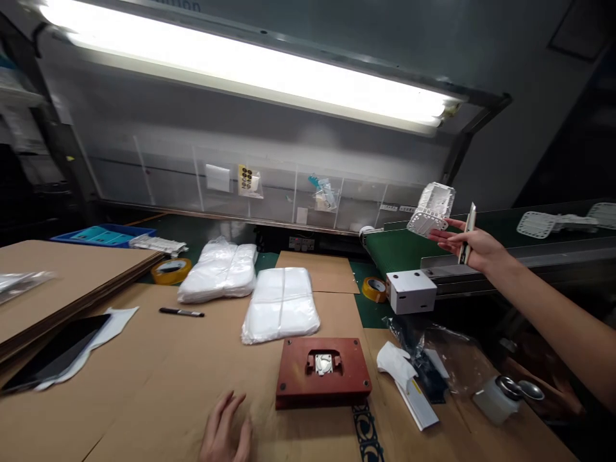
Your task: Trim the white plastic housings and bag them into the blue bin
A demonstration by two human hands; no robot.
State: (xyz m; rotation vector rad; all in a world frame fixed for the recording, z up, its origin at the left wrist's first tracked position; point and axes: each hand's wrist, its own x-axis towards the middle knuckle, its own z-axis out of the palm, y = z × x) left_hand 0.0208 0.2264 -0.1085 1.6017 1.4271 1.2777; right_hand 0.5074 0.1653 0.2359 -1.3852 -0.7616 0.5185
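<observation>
My right hand (484,250) is raised over the conveyor's near end. Its fingers grip the lower edge of a white plastic part (436,200) with slots round its rim, and a slim utility knife (470,221) stands upright in the same hand. At the bottom of the head view my left hand (225,433) hovers at or over the cardboard, fingers loosely apart and holding nothing. To its right sits a dark red block fixture (323,385) with a small silver square piece (324,364) in its recess. Dark blue strip parts (368,433) lie below the fixture.
Behind the fixture lie two stacks of white bags (282,305) (219,273). A black marker (181,312), tape rolls (171,271) and a white box (411,292) are around them. A pump bottle (500,398) stands at right. More white parts (536,224) rest on the green conveyor (399,250).
</observation>
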